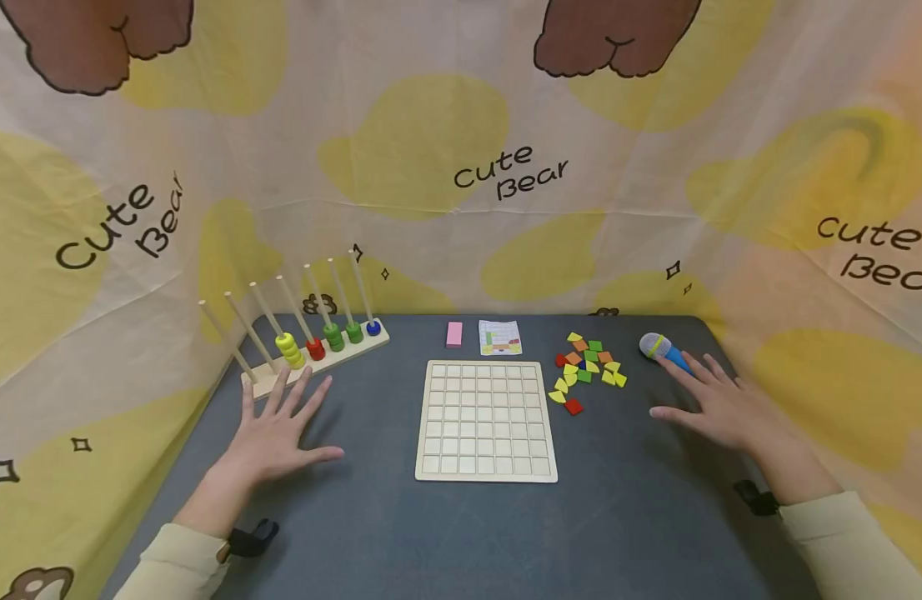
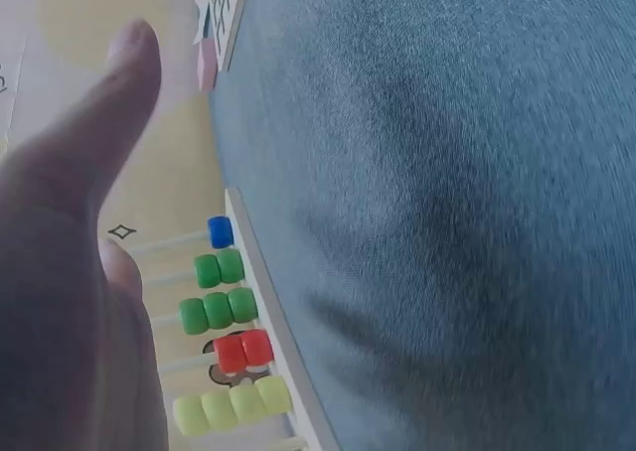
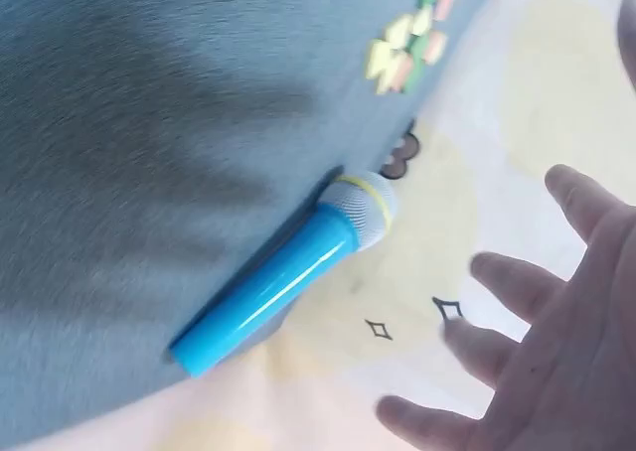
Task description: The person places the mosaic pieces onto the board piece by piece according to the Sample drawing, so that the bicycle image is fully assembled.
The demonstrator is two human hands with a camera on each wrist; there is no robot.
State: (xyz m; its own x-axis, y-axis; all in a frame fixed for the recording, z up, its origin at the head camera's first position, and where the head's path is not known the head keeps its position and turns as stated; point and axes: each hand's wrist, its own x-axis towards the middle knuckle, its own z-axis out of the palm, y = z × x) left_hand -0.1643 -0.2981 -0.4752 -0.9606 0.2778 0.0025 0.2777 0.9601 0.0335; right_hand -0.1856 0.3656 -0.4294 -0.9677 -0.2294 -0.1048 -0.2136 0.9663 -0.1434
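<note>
My left hand [image 1: 276,439] is spread with straight fingers in front of the bead stacker [image 1: 341,353], holding nothing. The stacker has a pale wooden base and upright pegs; yellow, red, green and blue beads [image 2: 221,312] sit on some of them. On the other side my right hand [image 1: 724,406] is spread too, fingers straight and free of any object. It hovers nearest the toy microphone [image 3: 278,282], blue with a grey head and a yellow band. Between the hands lies a pale wooden grid board [image 1: 485,421] with bare square cells.
Loose coloured tiles [image 1: 584,377], red, orange, green, yellow and blue, are scattered right of the board. Behind it lie a pink block [image 1: 454,335] and a printed pattern card [image 1: 500,337]. A printed cloth [image 1: 423,125] encloses the dark table [image 1: 461,542] at the back and sides.
</note>
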